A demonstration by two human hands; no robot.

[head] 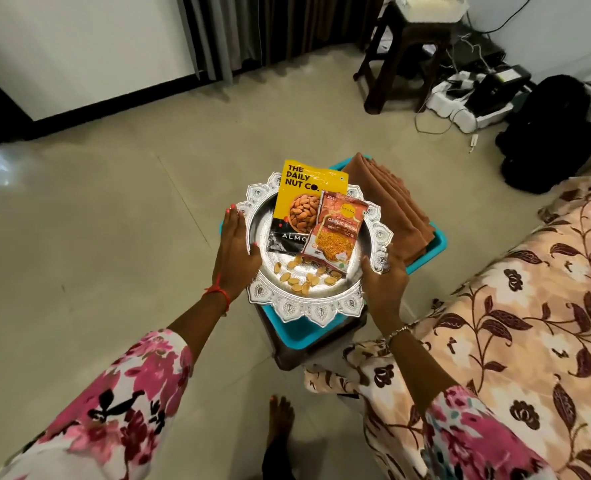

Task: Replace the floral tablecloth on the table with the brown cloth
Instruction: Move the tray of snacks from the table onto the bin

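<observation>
A silver ornate tray [289,308] sits over a blue bin [297,336] on a dark stool. My left hand [237,252] grips the tray's left rim and my right hand [386,277] grips its right rim. On the tray lie a yellow almond packet [302,195], an orange snack packet [339,225] and several loose nuts [302,277]. The folded brown cloth [391,206] rests in the bin, behind and right of the tray. The floral tablecloth [516,320] covers the table at the right.
A dark wooden stool [396,60] stands at the back right with power strips and cables [460,98] beside it. A black bag [550,133] lies on the floor near the table's far corner. Tiled floor spreads to the left. My foot [280,420] shows below.
</observation>
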